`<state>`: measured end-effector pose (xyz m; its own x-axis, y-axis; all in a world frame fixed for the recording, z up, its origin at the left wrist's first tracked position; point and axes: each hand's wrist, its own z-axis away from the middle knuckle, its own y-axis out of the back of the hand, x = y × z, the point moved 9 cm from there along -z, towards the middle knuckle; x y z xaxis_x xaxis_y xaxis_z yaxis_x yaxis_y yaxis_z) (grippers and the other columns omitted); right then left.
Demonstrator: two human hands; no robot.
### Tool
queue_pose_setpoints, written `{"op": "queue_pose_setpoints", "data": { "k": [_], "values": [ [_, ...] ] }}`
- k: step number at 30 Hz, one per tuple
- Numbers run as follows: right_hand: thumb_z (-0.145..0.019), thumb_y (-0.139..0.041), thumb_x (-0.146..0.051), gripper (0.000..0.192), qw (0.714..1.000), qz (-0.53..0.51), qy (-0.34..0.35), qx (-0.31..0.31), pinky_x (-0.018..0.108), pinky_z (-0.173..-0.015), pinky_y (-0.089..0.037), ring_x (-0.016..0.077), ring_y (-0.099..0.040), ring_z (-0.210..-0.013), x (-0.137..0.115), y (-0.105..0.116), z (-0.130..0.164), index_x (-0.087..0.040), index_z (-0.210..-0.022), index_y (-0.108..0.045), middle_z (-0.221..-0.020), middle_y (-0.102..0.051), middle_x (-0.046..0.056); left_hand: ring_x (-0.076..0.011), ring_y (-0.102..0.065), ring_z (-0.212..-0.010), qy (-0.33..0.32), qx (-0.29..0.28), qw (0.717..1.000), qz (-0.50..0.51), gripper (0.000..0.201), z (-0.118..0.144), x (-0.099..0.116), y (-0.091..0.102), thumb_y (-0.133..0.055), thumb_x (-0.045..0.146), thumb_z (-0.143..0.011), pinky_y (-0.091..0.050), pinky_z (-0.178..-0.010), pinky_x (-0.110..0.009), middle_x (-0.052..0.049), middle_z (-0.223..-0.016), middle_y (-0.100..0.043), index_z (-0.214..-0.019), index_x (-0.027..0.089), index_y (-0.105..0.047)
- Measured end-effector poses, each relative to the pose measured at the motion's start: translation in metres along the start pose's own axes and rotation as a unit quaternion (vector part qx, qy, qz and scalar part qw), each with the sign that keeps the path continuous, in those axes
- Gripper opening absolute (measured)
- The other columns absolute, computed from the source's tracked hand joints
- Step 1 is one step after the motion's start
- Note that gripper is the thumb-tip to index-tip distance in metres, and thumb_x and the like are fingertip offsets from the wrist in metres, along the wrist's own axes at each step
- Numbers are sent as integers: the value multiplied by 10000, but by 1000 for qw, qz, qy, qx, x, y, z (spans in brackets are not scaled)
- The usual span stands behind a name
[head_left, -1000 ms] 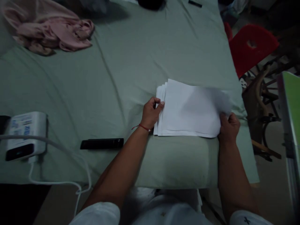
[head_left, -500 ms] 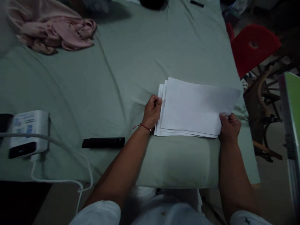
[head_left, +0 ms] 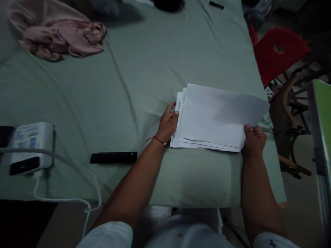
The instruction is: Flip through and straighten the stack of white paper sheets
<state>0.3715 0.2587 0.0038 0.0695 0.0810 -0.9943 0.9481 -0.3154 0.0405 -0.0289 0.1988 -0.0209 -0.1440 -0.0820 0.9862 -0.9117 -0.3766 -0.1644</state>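
The person's white shirt is filling the bottom edge, both arms reaching forward from it over the counter, which a green cloth is covering. At the near left, a white cable is looping over the edge and running to a white device with a black end. A slim black object is lying just beside the left forearm.

The stack of white paper is lying near the counter's front edge, between the two hands, its sheets fanning out unevenly on the left. The left grip, a red string circling its wrist, is closing on the left edge, thumb uppermost; its lower fingers are partly hidden. The right grip is pinching the near right corner, thumb on top, while the top sheet's far right corner is standing up from the rest.

Farther off, a red chair is standing beyond the right edge, and a crumpled pink cloth is lying at the far left.
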Motion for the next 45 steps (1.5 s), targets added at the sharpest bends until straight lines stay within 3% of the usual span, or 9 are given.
{"op": "queue_pose_setpoints", "data": {
  "k": [4,8,15,21,31,41,45],
  "values": [
    [-659,-882,-443,316,1000,4,3,-4,282,-635,-464,135,-553,-678,0,0,0,-226,-851,-756,-836,-718,4,-202,-637,-804,-39,-24,998,-41,534,2,15,-7,-668,735,-908,-519,-748,-311,-30,-803,-698,-923,205,-736],
    [-678,-877,-496,365,1000,13,8,-15,280,-633,-456,131,-543,-680,-1,-3,2,-211,-863,-743,-833,-707,-1,-173,-557,-706,-35,-19,998,-55,555,5,18,-6,-629,746,-930,-466,-664,-293,-5,-722,-615,-803,206,-662],
    [-675,-894,-500,363,999,36,37,4,272,-604,-407,112,-459,-622,-4,4,-2,-219,-783,-690,-698,-591,-50,-191,-635,-745,19,-34,999,13,506,1,0,-5,-706,711,-892,-521,-678,-298,-13,-758,-673,-884,205,-703],
    [-646,-910,-508,400,1000,5,19,-3,252,-602,-432,103,-493,-635,-1,6,-4,-217,-818,-695,-746,-636,-45,-174,-605,-688,38,-21,997,68,540,0,-5,-4,-774,732,-816,-509,-641,-298,-1,-709,-631,-803,207,-650],
    [-613,-908,-531,406,1000,15,-11,-13,250,-523,-324,101,-400,-570,-5,-1,4,-213,-708,-674,-643,-547,-43,-138,-469,-681,-50,0,999,-15,613,5,18,-4,-631,810,-880,-444,-659,-296,26,-705,-499,-756,212,-577],
    [-656,-876,-571,448,999,41,-12,-31,253,-554,-325,99,-381,-592,0,-1,4,-200,-747,-642,-662,-517,-53,-160,-493,-723,-46,-30,996,-64,621,6,18,-11,-581,831,-897,-426,-673,-312,5,-769,-553,-877,211,-624],
    [-730,-818,-610,440,994,87,57,41,272,-613,-373,111,-422,-635,-5,12,-2,-208,-777,-647,-684,-528,-54,-163,-460,-710,-46,-29,997,-61,609,5,17,-9,-565,825,-914,-410,-678,-322,10,-750,-507,-829,222,-579]
  ]
}}
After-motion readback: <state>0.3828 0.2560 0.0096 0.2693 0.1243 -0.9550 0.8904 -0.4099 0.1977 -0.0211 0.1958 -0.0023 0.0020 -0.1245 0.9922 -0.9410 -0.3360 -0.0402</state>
